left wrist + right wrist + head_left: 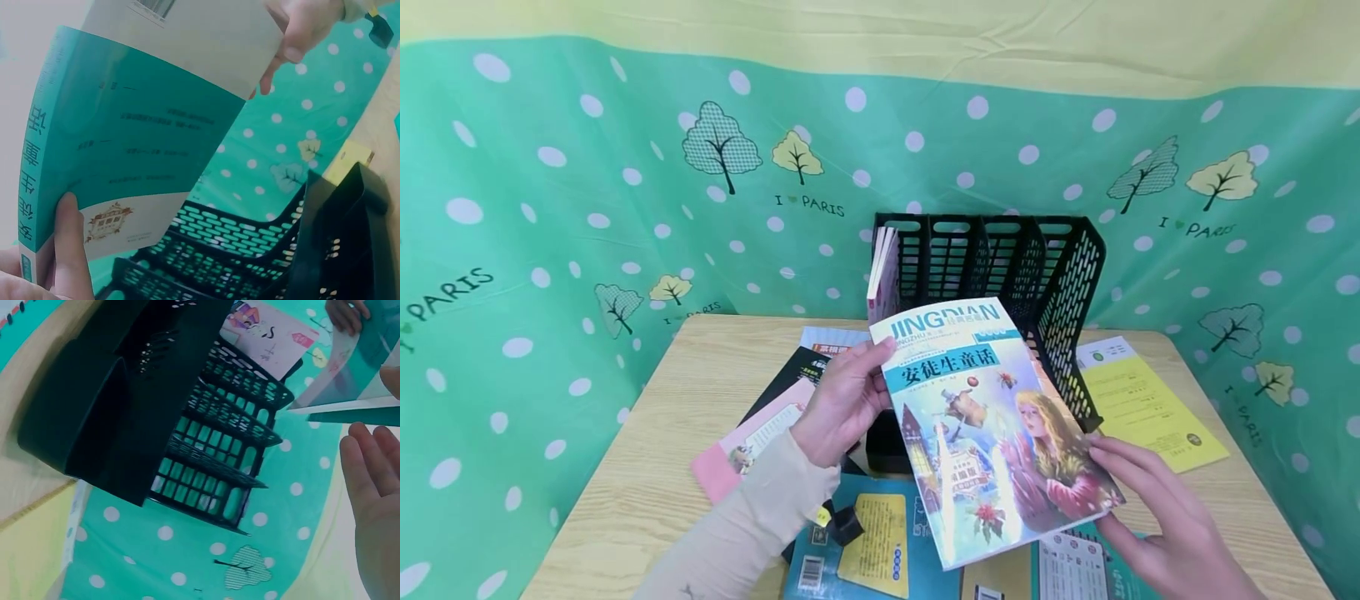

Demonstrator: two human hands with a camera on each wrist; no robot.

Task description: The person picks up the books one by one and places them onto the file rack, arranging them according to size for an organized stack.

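A children's storybook point(958, 450), its glossy illustrated cover facing up, is held tilted in front of the black file rack point(1078, 308). My left hand point(847, 400) grips the book's spine edge near the top; in the left wrist view one finger lies on the teal back cover point(144, 125). The right hand point(1172, 508) holds the lower right corner between thumb and fingers. From the right wrist, the book point(359, 415) appears edge-on between this hand's thumb and fingers point(369, 462). Thin books point(883, 271) stand in the rack's leftmost slot.
Left of the rack, a pink book point(715, 471) overlaps a black one point(790, 375). A yellow book point(1150, 408) lies to the right. Blue-covered books point(820, 558) lie along the table's near side. Behind the wooden table point(632, 475) hangs a green dotted curtain point(625, 200).
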